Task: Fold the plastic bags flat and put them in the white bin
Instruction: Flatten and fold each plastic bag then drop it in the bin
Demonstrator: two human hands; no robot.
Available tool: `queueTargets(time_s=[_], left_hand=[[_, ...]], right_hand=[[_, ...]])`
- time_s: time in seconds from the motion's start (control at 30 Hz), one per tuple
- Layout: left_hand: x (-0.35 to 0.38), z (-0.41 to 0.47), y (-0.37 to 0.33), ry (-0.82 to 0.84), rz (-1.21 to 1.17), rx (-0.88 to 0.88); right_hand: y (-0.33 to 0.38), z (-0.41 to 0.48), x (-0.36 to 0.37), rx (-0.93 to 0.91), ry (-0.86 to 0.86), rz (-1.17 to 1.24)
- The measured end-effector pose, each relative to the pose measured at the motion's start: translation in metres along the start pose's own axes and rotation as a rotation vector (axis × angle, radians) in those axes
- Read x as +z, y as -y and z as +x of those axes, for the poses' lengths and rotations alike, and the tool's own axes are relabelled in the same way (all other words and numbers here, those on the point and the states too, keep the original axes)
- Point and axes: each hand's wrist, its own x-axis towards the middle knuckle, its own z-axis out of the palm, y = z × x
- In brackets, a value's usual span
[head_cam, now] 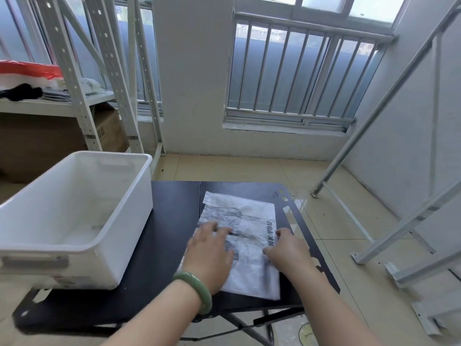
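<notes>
A translucent white plastic bag (249,221) with grey print lies spread flat on the right half of the black folding table (172,211). My left hand (209,250), a green bangle on its wrist, presses flat on the bag's left part with fingers stretched out. My right hand (287,250) rests at the bag's right edge, fingers bent down onto the plastic near the printed letters. The white bin (119,221) stands on the table's left half, beside the bag, with nothing visible inside it.
White metal shelving (82,101) rises at the back left, carrying red and white bags and dark cloth, with cardboard boxes (45,143) under it. More white shelf frames (389,236) lean at the right. Beige tiled floor (249,168) lies beyond the table, below a barred window.
</notes>
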Motion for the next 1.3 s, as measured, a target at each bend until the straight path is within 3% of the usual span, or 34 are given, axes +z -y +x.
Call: queueTargets(time_s=[0.13,0.23,0.33,0.47,0.6,0.7,0.83,1.07,1.3], left_hand=[[0.019,-0.014,-0.022,0.197,0.114,0.218],[0.024,-0.01,-0.016,0.271,0.212,0.246],[0.021,-0.003,-0.004,0.34,0.25,0.289],[0.003,0.003,0.009,0.322,0.288,0.304],[-0.005,0.004,0.014,0.155,0.309,0.201],[0.012,-0.002,0.012,0.165,0.184,0.071],[0.031,-0.004,0.018,0.321,0.189,0.022],[0.032,0.001,0.035,0.348,0.283,0.013],[0.03,0.006,0.043,0.353,0.289,0.108]], right_hand=[[0.009,-0.003,0.003,0.043,0.077,0.164],[0.009,-0.01,0.002,0.083,0.14,0.232],[0.003,-0.008,0.0,-0.03,-0.046,-0.04],[-0.001,-0.004,0.004,-0.252,-0.215,-0.048],[0.005,-0.003,0.02,-0.487,-0.055,-0.138],[0.012,-0.005,0.036,-0.561,0.093,-0.227],[0.008,-0.006,0.049,-0.518,0.17,-0.275],[-0.019,0.009,0.044,-0.301,0.063,-0.33],[-0.031,0.009,0.037,-0.174,-0.042,-0.218]])
